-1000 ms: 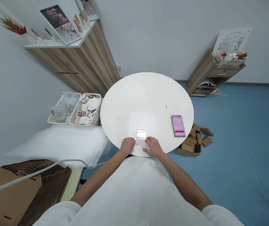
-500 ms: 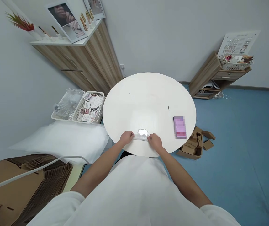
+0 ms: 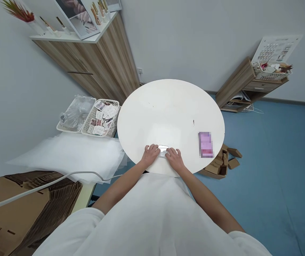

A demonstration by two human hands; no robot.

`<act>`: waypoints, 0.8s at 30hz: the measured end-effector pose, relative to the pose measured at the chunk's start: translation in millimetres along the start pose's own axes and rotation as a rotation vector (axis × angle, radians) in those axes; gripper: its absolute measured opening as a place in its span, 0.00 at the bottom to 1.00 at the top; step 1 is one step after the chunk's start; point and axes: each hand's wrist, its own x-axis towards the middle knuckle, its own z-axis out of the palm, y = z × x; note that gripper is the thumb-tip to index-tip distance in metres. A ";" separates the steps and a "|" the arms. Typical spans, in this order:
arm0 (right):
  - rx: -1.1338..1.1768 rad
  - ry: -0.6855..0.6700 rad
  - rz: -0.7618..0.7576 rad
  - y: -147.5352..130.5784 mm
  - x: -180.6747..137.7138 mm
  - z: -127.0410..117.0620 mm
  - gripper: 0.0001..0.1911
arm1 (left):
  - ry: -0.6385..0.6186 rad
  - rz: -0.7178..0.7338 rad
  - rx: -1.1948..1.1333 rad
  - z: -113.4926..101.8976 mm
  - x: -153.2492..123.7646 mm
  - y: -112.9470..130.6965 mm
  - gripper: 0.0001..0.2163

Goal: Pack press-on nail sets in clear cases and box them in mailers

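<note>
A small flat rectangular item (image 3: 163, 150), shiny and partly see-through, like a clear plastic packet, lies near the front edge of the white oval table (image 3: 168, 106). My left hand (image 3: 150, 155) is on its left end, fingers bent over it. At the right end, my right hand (image 3: 175, 159) grips it with curved fingers that stand somewhat apart. Both sides of the item are partly covered by my fingers, and its exact kind is not clear. To the right on the tabletop lies a blurred purple and pink rectangular thing (image 3: 206, 144), apart from both hands.
Left of the table stand a white basket of small printed cards (image 3: 103, 119) and a tray of clear plastic bags (image 3: 78, 113). White sheets (image 3: 69, 151) and folded cardboard boxes (image 3: 21, 209) are nearer me. An open carton (image 3: 218, 167) sits on the floor at right.
My hands have moved closer together over the item, their fingers now on it. Half a second ago they pinched a clear strip stretching out along its near side. The view has shifted slightly.
</note>
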 end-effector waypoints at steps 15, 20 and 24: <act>0.031 -0.084 0.014 0.1 15.4 3.4 0.10 | -0.161 0.201 -0.082 -11.1 10.9 -2.6 0.09; 0.021 -0.102 -0.024 -4.0 10.4 -5.8 0.10 | -0.170 0.260 -0.076 -17.5 8.8 0.3 0.11; 0.040 -0.155 -0.051 -10.3 -7.4 -10.6 0.13 | -0.272 0.265 -0.073 -24.2 -2.6 4.7 0.10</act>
